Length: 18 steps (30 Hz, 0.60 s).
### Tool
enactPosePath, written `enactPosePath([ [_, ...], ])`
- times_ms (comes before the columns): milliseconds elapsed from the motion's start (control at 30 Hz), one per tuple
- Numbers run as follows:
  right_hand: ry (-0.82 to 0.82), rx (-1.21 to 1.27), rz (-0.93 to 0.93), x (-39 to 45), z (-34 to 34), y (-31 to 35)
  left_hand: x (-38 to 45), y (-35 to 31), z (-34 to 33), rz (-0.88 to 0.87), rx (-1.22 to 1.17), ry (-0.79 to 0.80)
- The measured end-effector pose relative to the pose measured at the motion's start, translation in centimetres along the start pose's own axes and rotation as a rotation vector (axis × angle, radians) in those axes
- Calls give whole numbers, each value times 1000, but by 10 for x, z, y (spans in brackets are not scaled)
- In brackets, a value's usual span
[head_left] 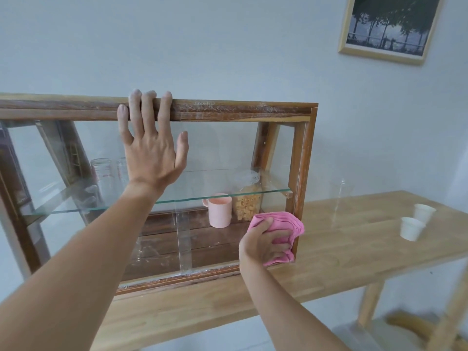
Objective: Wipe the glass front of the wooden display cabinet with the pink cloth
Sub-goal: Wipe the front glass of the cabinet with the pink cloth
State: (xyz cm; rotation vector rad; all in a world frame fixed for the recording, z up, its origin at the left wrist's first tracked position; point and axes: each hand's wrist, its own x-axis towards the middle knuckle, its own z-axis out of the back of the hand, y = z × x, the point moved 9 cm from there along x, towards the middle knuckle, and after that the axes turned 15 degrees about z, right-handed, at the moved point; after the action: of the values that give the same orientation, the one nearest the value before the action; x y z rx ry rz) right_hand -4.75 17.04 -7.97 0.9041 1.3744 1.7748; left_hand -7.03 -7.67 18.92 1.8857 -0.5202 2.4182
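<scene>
The cabinet [298,158] on the table [354,239] is steadied by the left hand [152,150], its grip open, fingers hooked over the top rail. Right of it and lower, the cloth [286,224] is bunched in the right hand's [263,245] closed grip against the glass [215,148] at its bottom right corner. Wiping appears underway; smears below the left grip suggest most glass remains.

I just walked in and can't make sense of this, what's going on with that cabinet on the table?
A person is cleaning the glass front of a wooden cabinet that sits on a table. The left hand rests on the glass with its fingers hooked over the top rail. The right hand presses a bunched pink cloth against the lower right corner of the front. Inside are a pink mug and a jar. Two white cups stand on the table to the right.
</scene>
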Motion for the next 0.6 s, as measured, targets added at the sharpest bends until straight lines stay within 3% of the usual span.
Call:
enactPosePath([
  [133,92,-21,131,-32,-23,1,0,-1,0,-1,-3,-8],
  [300,285,-187,600,-83,-62,12,-1,0,-1,0,-6,-3],
  [500,33,-478,1420,-50,-34,136,-1,1,1,-3,22,-20],
  [600,-60,-582,1572,-38,-26,178,0,0,1,-12,19,-45],
])
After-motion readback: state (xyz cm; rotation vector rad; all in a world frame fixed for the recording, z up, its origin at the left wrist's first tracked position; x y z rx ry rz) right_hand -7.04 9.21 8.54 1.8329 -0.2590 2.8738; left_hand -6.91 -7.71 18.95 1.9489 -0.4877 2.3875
